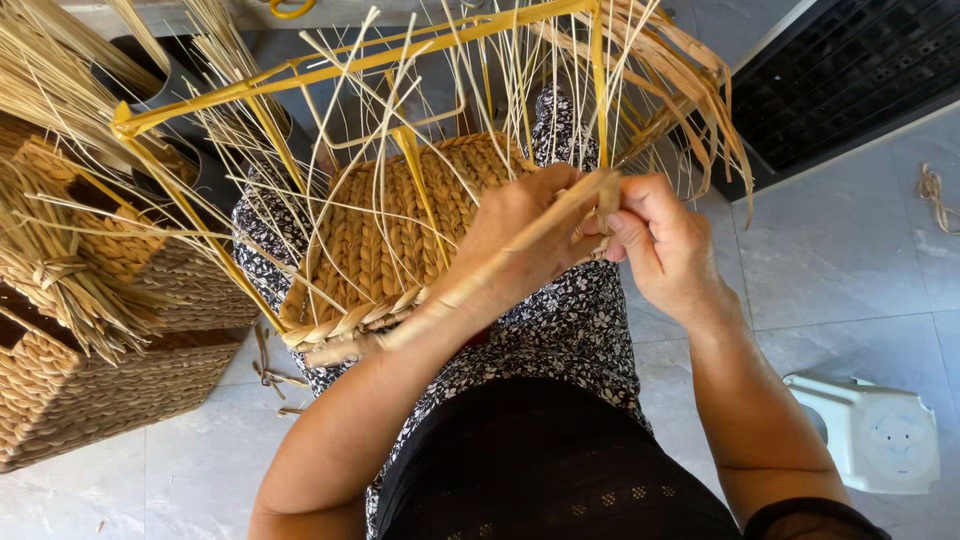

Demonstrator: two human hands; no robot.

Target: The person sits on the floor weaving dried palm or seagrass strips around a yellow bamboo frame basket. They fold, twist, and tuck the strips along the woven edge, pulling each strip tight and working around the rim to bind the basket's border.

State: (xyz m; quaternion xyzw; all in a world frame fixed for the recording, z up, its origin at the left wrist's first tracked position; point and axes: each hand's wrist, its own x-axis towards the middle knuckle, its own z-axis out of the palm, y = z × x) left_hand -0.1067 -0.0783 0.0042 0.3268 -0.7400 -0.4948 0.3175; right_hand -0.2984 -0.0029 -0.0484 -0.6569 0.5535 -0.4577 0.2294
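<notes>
A half-woven straw basket (390, 225) on a yellow wire frame (300, 75) rests on my lap, its braided base facing me and loose stalks sticking out all round. My left hand (525, 235) is closed on a pale straw strand (440, 295) that runs down to the braided edge at the basket's lower rim. My right hand (660, 245) pinches the upper end of the same strand next to a yellow upright of the frame. The two hands touch each other.
A finished woven basket (90, 370) with bundles of straw (60, 250) on it stands at the left. A white plastic stool (870, 430) is on the grey tile floor at the right. A dark grille (850, 70) lies at the upper right, with a straw scrap (935, 195) near it.
</notes>
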